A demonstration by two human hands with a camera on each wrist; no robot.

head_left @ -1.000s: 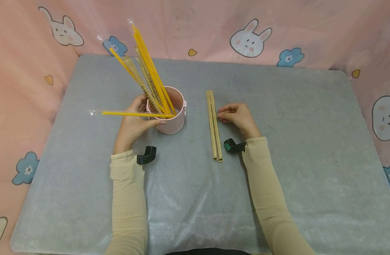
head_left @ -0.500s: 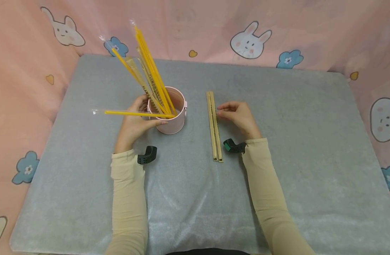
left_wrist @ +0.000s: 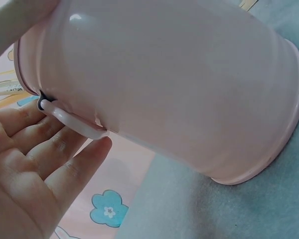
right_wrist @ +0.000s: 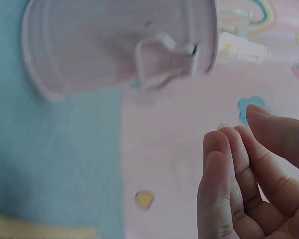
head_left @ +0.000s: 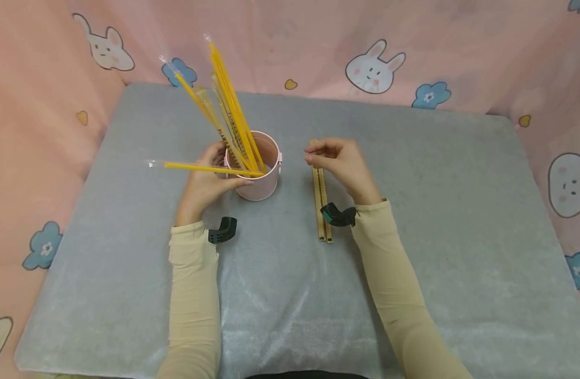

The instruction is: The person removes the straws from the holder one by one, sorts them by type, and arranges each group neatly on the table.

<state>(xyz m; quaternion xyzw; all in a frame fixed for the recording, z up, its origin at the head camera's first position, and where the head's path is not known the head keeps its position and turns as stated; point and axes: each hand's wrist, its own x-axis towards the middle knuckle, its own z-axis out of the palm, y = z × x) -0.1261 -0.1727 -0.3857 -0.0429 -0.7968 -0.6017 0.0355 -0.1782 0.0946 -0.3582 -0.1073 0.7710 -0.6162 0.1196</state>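
My left hand point(head_left: 202, 184) grips a small pink metal bucket point(head_left: 257, 190), thumb over the near rim and fingers round its left side. In the left wrist view those fingers lie by the side handle point(left_wrist: 74, 122). Several yellow straws point(head_left: 239, 113) in clear wrappers and slim tan printed packets point(head_left: 214, 116) lean leftward out of the bucket. One yellow straw point(head_left: 199, 168) lies almost level across the rim and over the left hand. My right hand point(head_left: 344, 163) hovers above two tan paper-wrapped sticks point(head_left: 322, 205), fingers loosely bent and holding nothing; it hides their upper part.
A grey cloth-covered table point(head_left: 460, 237) spreads beneath everything. Behind and beside it hangs a pink curtain point(head_left: 308, 42) printed with rabbits and flowers. Dark wrist mounts point(head_left: 222, 230) sit on both sleeves.
My right hand has left the right side of the tan sticks, moving up and left over their far end. The left hand keeps its hold on the bucket. The view has shifted slightly.
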